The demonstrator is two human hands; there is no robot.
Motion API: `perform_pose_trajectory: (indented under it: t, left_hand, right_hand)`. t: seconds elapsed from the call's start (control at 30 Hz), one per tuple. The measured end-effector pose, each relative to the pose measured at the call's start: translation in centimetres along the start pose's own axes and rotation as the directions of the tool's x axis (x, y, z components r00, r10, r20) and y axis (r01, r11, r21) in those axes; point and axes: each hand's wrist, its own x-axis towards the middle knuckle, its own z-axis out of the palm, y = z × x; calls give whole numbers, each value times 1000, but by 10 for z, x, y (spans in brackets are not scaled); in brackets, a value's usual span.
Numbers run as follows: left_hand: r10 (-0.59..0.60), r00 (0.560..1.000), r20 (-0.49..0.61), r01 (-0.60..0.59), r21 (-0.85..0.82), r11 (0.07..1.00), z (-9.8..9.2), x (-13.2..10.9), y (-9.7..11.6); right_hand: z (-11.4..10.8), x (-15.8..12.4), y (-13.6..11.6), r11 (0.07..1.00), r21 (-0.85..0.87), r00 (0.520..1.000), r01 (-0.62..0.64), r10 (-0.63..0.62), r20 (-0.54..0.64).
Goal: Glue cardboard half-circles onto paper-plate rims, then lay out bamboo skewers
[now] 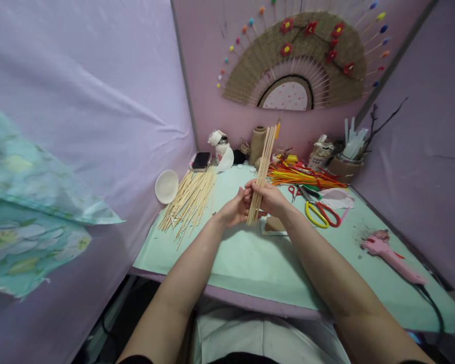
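Observation:
A small bundle of thin wooden sticks stands upright, leaning slightly right, above the middle of the table. My right hand grips its lower part, thumb across the front. From the other side my left hand curls its fingers around the same sticks near their lower end; some of those fingers are hidden behind the bundle. Left of my hands, many loose wooden sticks lie in a spread pile. Just beneath my right hand is a small brown piece on a white base, partly covered by my wrist.
Scissors with yellow and red handles and a pink glue gun lie to the right. Behind are orange and yellow strips, a twine spool, a phone and a white dish. A decorated fan hangs on the back wall.

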Motion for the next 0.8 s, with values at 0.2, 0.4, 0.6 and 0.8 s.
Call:
perform_pose_trajectory:
  t: [0.2, 0.4, 0.6, 0.8]
  left_hand:
    - [-189, 977, 95, 179, 101, 979, -7, 1, -3]
    - [-216, 959, 183, 198, 112, 974, 1, -3, -4]
    - [-93, 980, 176, 89, 28, 996, 7, 1, -16]
    - [-22, 991, 134, 23, -2, 1000, 8, 7, -28]
  right_hand:
    - [-18, -3, -1, 991, -126, 998, -49, 53, 29]
    - [-22, -1, 7, 960, -256, 992, -111, 123, 34]
    - [-19, 0, 14, 973, -173, 981, -154, 172, 92]
    - [-18, -8, 11, 947, -244, 960, -209, 247, 133]
